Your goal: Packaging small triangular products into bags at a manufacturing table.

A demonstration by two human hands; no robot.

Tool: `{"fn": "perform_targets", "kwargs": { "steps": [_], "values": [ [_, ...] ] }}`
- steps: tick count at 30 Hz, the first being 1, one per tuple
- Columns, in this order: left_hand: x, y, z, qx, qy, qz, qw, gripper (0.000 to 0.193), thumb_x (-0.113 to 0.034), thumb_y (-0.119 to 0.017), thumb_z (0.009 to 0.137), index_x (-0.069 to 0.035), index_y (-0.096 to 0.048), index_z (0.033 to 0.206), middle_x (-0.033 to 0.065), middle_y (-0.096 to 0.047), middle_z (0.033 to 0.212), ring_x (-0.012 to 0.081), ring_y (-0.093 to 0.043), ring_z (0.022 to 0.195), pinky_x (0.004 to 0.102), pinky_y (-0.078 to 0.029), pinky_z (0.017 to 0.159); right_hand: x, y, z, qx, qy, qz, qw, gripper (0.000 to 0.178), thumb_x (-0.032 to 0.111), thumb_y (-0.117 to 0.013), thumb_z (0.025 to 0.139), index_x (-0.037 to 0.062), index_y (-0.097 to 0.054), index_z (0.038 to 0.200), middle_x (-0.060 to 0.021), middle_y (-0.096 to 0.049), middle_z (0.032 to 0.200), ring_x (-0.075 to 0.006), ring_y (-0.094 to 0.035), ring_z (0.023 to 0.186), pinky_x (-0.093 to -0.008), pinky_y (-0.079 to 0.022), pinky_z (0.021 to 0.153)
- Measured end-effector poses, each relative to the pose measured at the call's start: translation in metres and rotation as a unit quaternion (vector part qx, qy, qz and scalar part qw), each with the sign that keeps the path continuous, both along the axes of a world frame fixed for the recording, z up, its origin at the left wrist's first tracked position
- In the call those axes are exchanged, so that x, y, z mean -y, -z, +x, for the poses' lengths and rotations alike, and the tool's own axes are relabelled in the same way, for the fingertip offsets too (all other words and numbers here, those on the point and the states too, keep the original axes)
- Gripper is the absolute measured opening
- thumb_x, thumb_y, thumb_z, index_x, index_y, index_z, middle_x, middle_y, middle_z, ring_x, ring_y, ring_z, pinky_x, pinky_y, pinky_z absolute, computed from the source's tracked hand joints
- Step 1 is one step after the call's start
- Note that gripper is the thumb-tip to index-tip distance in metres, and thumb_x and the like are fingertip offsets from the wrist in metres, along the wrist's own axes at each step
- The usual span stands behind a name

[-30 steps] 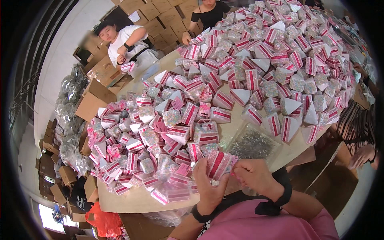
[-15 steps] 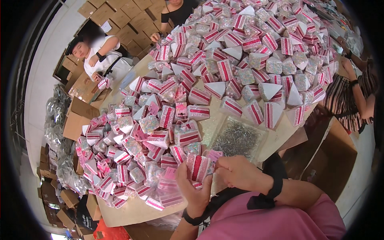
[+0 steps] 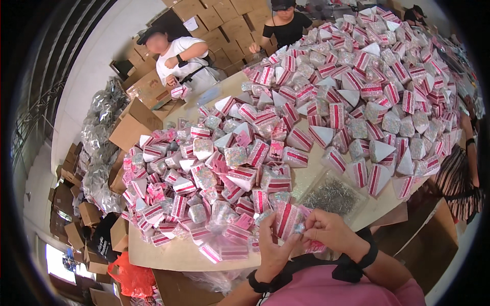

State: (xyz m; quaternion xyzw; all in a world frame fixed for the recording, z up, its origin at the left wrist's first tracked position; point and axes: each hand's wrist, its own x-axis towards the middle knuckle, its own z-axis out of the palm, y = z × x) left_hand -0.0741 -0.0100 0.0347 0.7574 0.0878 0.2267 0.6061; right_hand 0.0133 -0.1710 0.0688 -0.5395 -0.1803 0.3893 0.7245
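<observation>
Near the table's front edge, my left hand (image 3: 273, 252) grips a glittery cake-slice ornament (image 3: 286, 220) with pink-white sides and a red middle band. My right hand (image 3: 334, 232) is closed at the slice's right edge, thumb and fingertips pinched together. Whatever sits between those fingertips is too small to make out. Pink card or wrap (image 3: 316, 247) shows below the right fingers. Just beyond the hands lies a clear shallow tray (image 3: 363, 201) holding many thin metal pins (image 3: 332, 193).
Heaped cake slices (image 3: 357, 86) cover much of the table (image 3: 168, 259), many with pink tags. A person in white (image 3: 186, 64) and a person in black (image 3: 287, 28) sit across it. Cardboard boxes (image 3: 135, 125) line the left; a red plastic bag (image 3: 131, 275) is lower left.
The whole view has swung, shifting the scene to the right. My right hand has gone from a fist beside the slice to fingertips pinched against its edge. The left hand keeps its hold.
</observation>
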Motion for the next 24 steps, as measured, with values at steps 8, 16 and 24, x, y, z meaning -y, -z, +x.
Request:
{"fn": "perform_targets", "kwargs": {
  "steps": [8,16,24],
  "values": [
    [-0.02,-0.019,-0.005,-0.067,-0.046,-0.143,0.986,0.057,-0.008,-0.067,0.079,0.001,-0.04,0.127,0.0078,-0.056,0.106,0.0155,-0.055,0.1,0.0303,-0.046,0.09,-0.01,0.008,-0.001,0.13,-0.033,-0.063,0.989,0.011,0.01,-0.06,0.089,0.0015,-0.054,0.094,-0.0051,-0.064,0.082,-0.0124,-0.065,0.076,-0.0232,-0.052,0.061],
    [-0.221,-0.124,0.022,0.087,-0.241,-0.241,0.936,0.056,-0.043,-0.052,0.091,-0.007,-0.041,0.133,0.0116,-0.052,0.123,0.0219,-0.052,0.108,0.0398,-0.043,0.09,0.031,0.019,-0.004,-0.025,-0.075,-0.115,0.99,0.015,0.018,-0.055,0.091,0.0038,-0.055,0.096,-0.0058,-0.063,0.082,-0.0112,-0.063,0.069,-0.0219,-0.047,0.053],
    [-0.095,-0.038,0.006,-0.112,-0.007,0.311,0.944,0.042,-0.007,-0.066,0.077,-0.003,-0.058,0.119,0.0099,-0.059,0.12,0.0219,-0.056,0.109,0.0342,-0.044,0.09,0.062,0.046,-0.008,-0.079,-0.002,-0.14,0.987,0.013,0.013,-0.054,0.089,0.0027,-0.057,0.096,-0.006,-0.065,0.079,-0.0113,-0.063,0.066,-0.0221,-0.047,0.054]
  ]
}}
